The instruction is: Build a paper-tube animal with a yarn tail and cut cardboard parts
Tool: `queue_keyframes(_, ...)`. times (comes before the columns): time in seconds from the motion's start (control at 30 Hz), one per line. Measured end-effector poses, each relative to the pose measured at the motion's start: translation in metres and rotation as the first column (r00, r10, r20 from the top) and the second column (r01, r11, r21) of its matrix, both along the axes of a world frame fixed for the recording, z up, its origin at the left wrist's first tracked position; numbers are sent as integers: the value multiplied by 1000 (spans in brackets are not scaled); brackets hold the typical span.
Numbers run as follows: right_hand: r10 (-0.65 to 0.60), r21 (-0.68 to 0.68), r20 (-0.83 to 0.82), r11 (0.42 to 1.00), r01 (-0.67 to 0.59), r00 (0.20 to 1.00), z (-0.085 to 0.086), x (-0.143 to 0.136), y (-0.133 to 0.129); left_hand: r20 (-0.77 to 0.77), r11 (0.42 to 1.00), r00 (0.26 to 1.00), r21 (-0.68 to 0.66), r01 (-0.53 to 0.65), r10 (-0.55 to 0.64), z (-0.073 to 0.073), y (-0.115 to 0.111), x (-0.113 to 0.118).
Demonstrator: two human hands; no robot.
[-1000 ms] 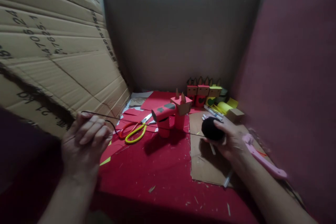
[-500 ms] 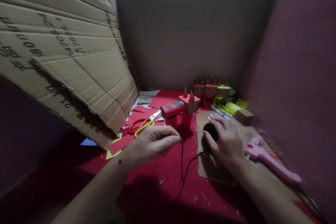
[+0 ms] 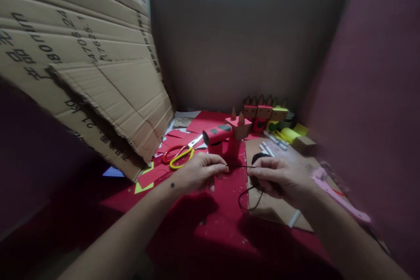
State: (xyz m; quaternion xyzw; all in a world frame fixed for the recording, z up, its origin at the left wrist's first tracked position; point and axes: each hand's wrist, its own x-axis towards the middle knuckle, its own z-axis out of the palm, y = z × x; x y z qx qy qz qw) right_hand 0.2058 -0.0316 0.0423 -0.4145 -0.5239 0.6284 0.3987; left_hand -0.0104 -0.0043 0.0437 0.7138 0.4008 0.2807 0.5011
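Note:
A black cord (image 3: 239,166) runs taut between my two hands. My left hand (image 3: 205,169) pinches its end between thumb and fingers. Further along, my right hand (image 3: 277,176) pinches the same cord, and a slack loop hangs below it. Partly hidden behind the right hand, a dark ball of cord (image 3: 260,156) lies on a cardboard sheet (image 3: 274,210). Just beyond my left hand stands a red paper-covered cow-like figure (image 3: 218,133) with grey spots, a box-shaped head and two pointed cardboard pieces on top.
Scissors (image 3: 182,157) with red and yellow handles lie among red paper (image 3: 210,121) scraps. Several finished-looking figures (image 3: 264,113) stand at the back right, near markers (image 3: 275,141). A pink glue gun (image 3: 341,199) lies right. Large cardboard (image 3: 131,83) leans at left.
My right hand has left the ball of cord and now pinches the cord nearer my left hand. The stretch between them has gone from slack to taut.

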Motion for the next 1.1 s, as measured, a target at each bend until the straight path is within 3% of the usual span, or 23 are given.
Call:
queue_keyframes(0.07, 17, 5, -36, 1000, -17, 999, 6, 7, -1, -28, 992, 999, -122, 40, -43, -2, 5, -8)
queue_keyframes(0.13, -2, -7, -105, 1000, 1, 995, 11, 10, -2, -49, 984, 996, -161, 71, -80, -6, 10, -14)
queue_keyframes(0.5, -94, 77, -439, 987, 142, 894, 16, 10, 21, 25, 974, 986, -157, 164, -162, -12, 22, -17)
queue_keyframes(0.73, -55, 198, -360, 971, 134, 931, 30, 8, 17, 240, 926, 945, -254, 280, -220, -4, 24, 16)
queue_keyframes(0.93, -90, 251, -350, 950, 186, 933, 48, 7, 4, 279, 871, 890, -238, 429, -361, -12, 23, 50)
queue_keyframes(1.1, -87, 295, -356, 934, 200, 931, 52, 9, -1, 333, 809, 830, -244, 535, -448, -18, 13, 70)
